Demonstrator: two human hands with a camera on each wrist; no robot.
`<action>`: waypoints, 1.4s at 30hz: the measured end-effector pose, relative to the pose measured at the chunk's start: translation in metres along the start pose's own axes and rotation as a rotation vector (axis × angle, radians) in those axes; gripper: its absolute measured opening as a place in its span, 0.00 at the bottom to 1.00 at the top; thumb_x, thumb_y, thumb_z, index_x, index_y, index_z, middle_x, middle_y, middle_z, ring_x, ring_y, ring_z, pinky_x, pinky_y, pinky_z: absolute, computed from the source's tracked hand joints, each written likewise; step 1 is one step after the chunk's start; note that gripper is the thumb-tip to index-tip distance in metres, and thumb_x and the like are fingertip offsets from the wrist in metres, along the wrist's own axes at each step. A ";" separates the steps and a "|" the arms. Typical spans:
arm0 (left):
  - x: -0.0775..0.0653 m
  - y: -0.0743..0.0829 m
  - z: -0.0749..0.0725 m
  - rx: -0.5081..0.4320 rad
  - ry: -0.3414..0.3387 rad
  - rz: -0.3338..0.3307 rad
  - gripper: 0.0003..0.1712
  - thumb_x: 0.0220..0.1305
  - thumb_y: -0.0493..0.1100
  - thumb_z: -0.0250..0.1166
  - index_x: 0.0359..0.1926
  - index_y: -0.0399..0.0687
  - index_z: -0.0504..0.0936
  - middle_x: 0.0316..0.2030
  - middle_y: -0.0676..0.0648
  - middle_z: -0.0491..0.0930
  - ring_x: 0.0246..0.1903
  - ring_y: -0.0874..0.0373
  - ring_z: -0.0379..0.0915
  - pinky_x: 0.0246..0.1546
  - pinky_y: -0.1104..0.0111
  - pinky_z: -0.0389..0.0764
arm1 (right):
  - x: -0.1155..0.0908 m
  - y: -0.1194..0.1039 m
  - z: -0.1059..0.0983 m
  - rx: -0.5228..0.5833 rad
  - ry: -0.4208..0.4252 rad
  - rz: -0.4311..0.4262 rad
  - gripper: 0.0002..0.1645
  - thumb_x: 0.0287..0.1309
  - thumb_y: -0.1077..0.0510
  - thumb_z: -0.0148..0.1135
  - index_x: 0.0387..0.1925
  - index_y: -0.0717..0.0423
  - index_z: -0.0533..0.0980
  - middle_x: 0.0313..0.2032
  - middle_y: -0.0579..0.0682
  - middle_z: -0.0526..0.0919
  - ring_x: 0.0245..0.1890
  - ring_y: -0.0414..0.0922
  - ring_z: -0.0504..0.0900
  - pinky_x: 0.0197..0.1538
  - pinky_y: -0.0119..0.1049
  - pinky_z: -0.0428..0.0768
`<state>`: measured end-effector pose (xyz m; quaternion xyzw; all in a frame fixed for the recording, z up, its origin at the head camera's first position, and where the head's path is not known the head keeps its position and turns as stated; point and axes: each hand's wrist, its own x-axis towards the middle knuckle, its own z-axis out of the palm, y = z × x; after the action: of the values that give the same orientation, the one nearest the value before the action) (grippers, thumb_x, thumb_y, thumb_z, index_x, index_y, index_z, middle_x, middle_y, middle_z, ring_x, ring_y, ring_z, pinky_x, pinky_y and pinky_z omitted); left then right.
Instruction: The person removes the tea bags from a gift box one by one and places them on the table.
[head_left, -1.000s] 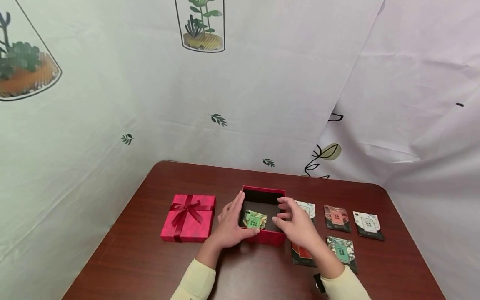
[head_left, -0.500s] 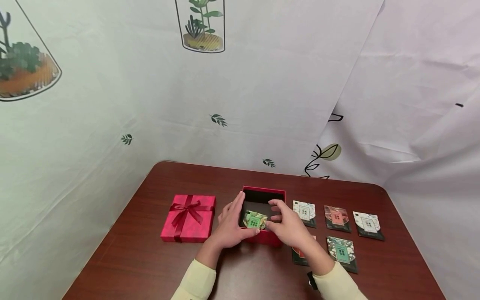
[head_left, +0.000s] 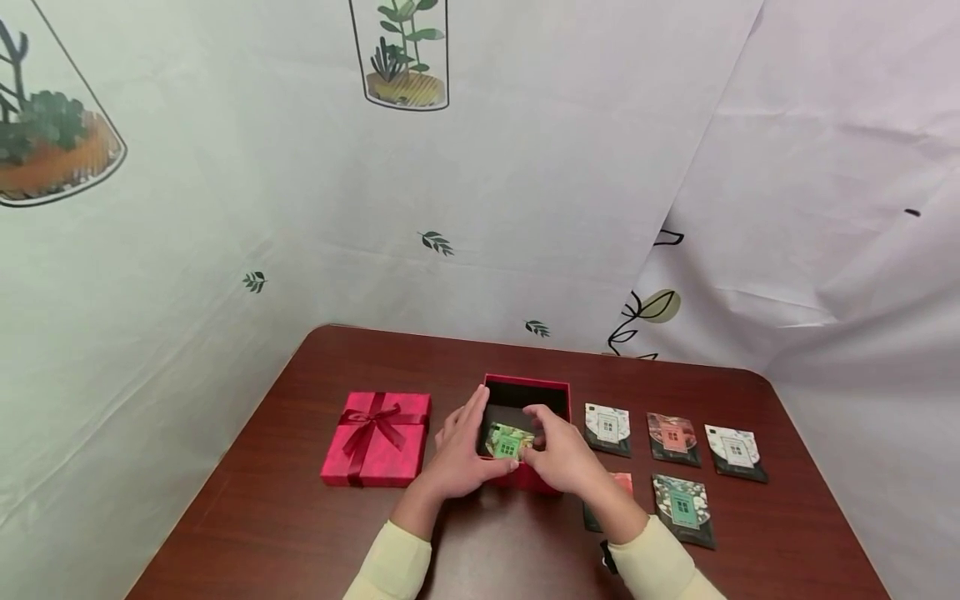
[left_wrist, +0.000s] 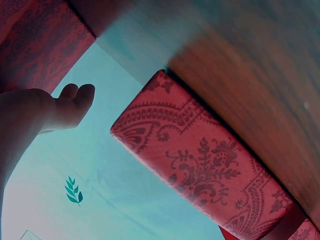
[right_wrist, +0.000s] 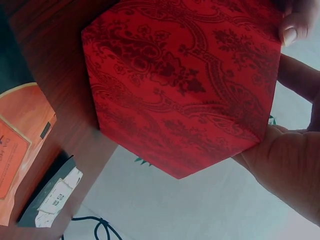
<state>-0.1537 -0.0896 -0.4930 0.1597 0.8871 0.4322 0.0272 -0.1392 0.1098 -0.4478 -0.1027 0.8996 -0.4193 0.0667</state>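
A red patterned box (head_left: 540,479) stands uncovered mid-table, with a yellow-green sachet (head_left: 510,442) lying inside at the front left. My left hand (head_left: 457,454) rests against the box's left wall, its fingers fairly straight and its thumb on the front rim. Over the box's right side reaches my right hand (head_left: 562,450), the thumb right at the sachet's right edge and the index finger arched apart from it. In the right wrist view this hand (right_wrist: 290,160) curves over the box wall (right_wrist: 175,90); its fingertips are hidden behind it.
Left of the box lies a red lid (head_left: 408,454) with a ribbon bow. On the right are several more sachets: white (head_left: 607,429), orange (head_left: 672,437), another white (head_left: 737,452), green (head_left: 684,510), and a red one partly behind my right forearm. White printed cloth hangs behind the table (head_left: 480,354).
My right hand has moved left from the box's right rim to the yellow-green sachet, uncovering the nearest white sachet. The left hand and the box have stayed put.
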 end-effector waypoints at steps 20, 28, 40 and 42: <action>-0.001 -0.001 0.000 -0.004 0.002 0.011 0.67 0.48 0.62 0.76 0.80 0.57 0.46 0.78 0.58 0.44 0.71 0.43 0.44 0.62 0.34 0.48 | 0.020 -0.001 0.008 -0.103 -0.137 0.039 0.33 0.61 0.59 0.68 0.65 0.63 0.68 0.54 0.62 0.79 0.43 0.50 0.81 0.47 0.54 0.78; 0.000 -0.001 -0.001 0.000 -0.003 0.014 0.67 0.48 0.62 0.76 0.80 0.57 0.46 0.78 0.58 0.44 0.71 0.43 0.44 0.62 0.35 0.49 | 0.028 -0.003 0.009 -0.110 -0.187 0.056 0.34 0.59 0.59 0.70 0.64 0.66 0.69 0.52 0.62 0.80 0.45 0.52 0.80 0.51 0.56 0.77; -0.001 -0.001 -0.001 0.002 0.001 0.020 0.66 0.48 0.63 0.75 0.80 0.57 0.46 0.78 0.57 0.45 0.71 0.42 0.45 0.62 0.34 0.49 | 0.037 0.000 0.010 -0.127 -0.263 0.082 0.38 0.55 0.57 0.73 0.64 0.67 0.69 0.55 0.62 0.78 0.52 0.57 0.77 0.56 0.58 0.73; -0.001 -0.001 -0.001 0.007 -0.001 0.020 0.66 0.49 0.63 0.75 0.81 0.58 0.45 0.78 0.58 0.44 0.71 0.43 0.44 0.62 0.35 0.49 | 0.038 0.000 0.010 -0.122 -0.271 0.082 0.38 0.55 0.57 0.72 0.64 0.67 0.69 0.56 0.63 0.77 0.54 0.58 0.77 0.57 0.58 0.73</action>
<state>-0.1535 -0.0911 -0.4932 0.1691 0.8870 0.4290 0.0228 -0.1745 0.0931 -0.4555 -0.1251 0.9095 -0.3433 0.1982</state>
